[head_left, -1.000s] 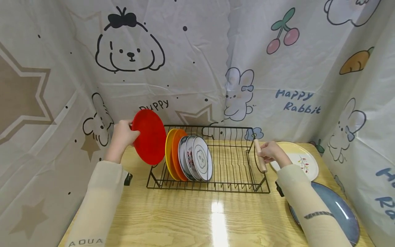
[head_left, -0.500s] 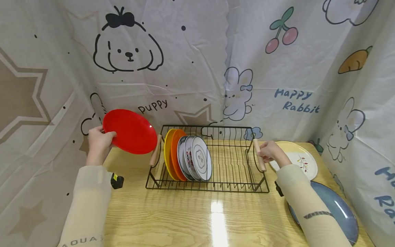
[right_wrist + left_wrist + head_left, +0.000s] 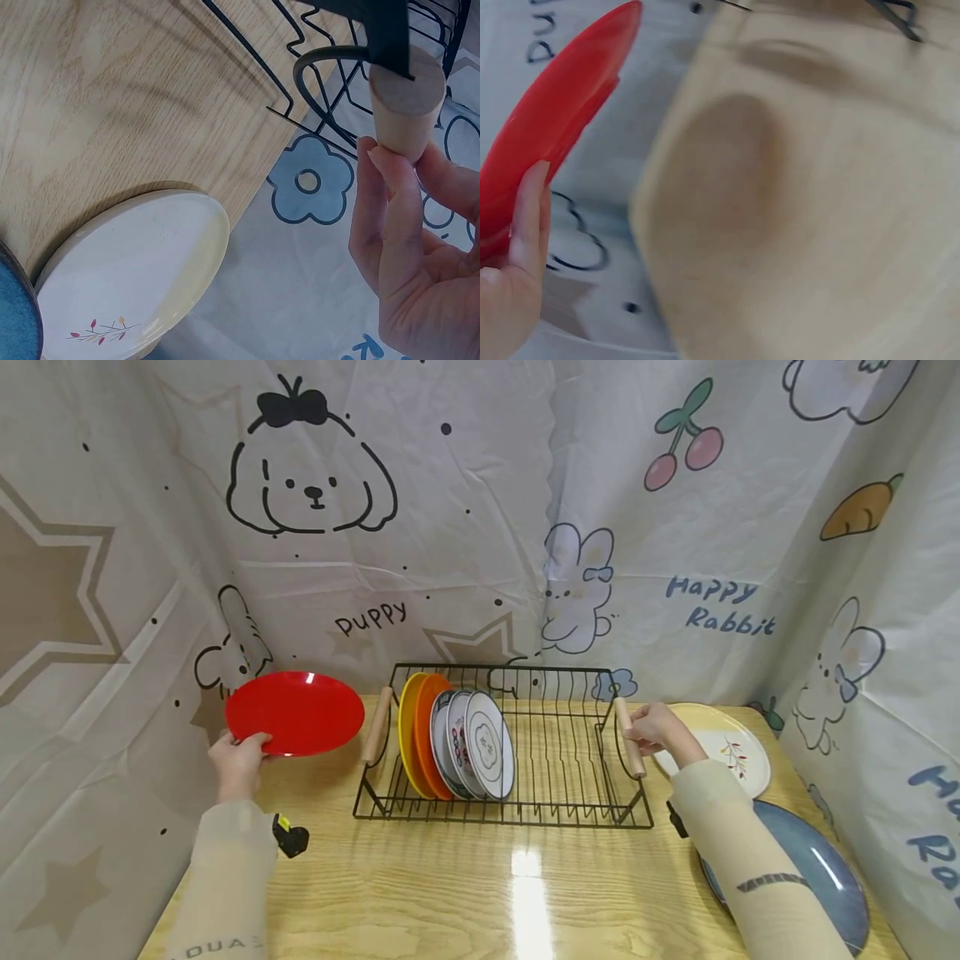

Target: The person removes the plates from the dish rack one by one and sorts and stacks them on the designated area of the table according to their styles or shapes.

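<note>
Left of the rack [image 3: 525,823], red plate [image 3: 295,712] lower, flatter than before.

Red plate [image 3: 295,713], sprig-patterned yellow-and-white plate [image 3: 726,740]

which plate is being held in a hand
The red plate, raised in the left hand's grip; the other plates stand in the wire rack or lie to the rack's right.

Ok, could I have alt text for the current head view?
A person's left hand holds a glossy red plate beside a black wire rack where a yellow plate, an orange plate and white patterned dishes stand; the right hand grips the rack's right wooden handle. At right, a yellow-and-white plate and a blue plate lie.
</note>
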`<state>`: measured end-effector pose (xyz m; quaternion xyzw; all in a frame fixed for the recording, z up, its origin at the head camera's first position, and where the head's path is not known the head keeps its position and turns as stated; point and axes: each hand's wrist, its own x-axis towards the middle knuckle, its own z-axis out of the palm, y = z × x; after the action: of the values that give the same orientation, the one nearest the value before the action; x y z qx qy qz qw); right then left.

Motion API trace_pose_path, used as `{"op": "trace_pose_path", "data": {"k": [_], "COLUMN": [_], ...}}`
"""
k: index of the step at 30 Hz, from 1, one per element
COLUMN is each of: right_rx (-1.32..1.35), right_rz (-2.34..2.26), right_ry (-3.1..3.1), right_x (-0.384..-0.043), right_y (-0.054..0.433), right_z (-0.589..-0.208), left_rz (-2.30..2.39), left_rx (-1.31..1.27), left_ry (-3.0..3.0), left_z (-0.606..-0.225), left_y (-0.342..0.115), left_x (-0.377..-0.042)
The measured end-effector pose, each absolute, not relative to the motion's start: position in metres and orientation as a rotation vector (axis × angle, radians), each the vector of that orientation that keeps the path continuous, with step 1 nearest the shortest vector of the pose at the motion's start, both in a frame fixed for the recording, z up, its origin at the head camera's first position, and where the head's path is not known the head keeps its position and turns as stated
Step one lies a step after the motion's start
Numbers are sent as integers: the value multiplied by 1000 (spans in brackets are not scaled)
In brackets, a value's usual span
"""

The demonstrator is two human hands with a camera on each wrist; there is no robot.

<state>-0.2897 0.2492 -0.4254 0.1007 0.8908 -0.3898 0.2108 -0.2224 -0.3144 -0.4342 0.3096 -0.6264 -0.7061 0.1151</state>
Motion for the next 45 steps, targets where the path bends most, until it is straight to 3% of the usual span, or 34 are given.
{"op": "trace_pose_path", "data": {"k": [9, 13, 17, 27, 45], "right_rx": [286, 288, 285, 281, 266], "right_rz": [-1089, -1091, -1094, -1102, -1111], "right_ry": [2475, 2473, 2470, 2464, 2439], "right_x": [-291, -292, -292, -291, -296], "right_y": [250, 251, 250, 251, 255], "right_z": [-428, -428, -428, -428, -431], "left_rz": [-2107, -2141, -2079, -2124, -2123], "left_rx": [924, 977, 1009, 1038, 1078], "left_ry": [-1721, -1734, -1777, -1726, -1726], "left_z": [-515, -531, -513, -516, -545], "left_y": [-330, -332, -312, -304, -306], "left_x": [-223, -222, -208, -205, -209]}}
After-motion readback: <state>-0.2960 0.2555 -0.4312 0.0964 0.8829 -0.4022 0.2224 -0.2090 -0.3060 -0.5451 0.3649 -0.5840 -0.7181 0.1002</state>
